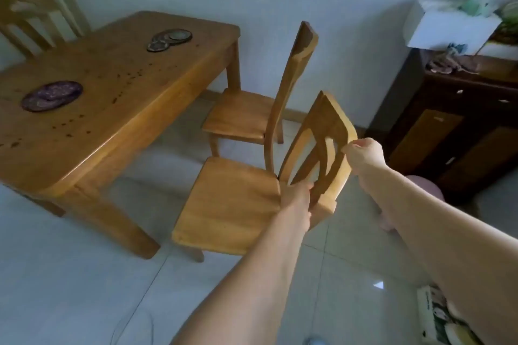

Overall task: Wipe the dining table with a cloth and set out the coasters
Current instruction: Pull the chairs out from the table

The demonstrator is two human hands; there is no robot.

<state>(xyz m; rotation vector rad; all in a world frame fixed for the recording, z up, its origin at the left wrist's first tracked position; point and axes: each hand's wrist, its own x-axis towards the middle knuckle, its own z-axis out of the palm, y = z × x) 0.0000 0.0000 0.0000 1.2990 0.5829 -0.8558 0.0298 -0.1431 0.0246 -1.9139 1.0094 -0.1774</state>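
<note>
Wooden slat-back chair: left hand, right hand grip.

Bare left grip, bare right grip, bare forearms

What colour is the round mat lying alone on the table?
The mat is dark purple; best in the head view.

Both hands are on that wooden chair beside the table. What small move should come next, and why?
Probably draw the chair clear of the table and let go. The left hand grips its back low down and the right hand its top rail, so neither can take a cloth, and dark spots speckle the table's top.
</note>
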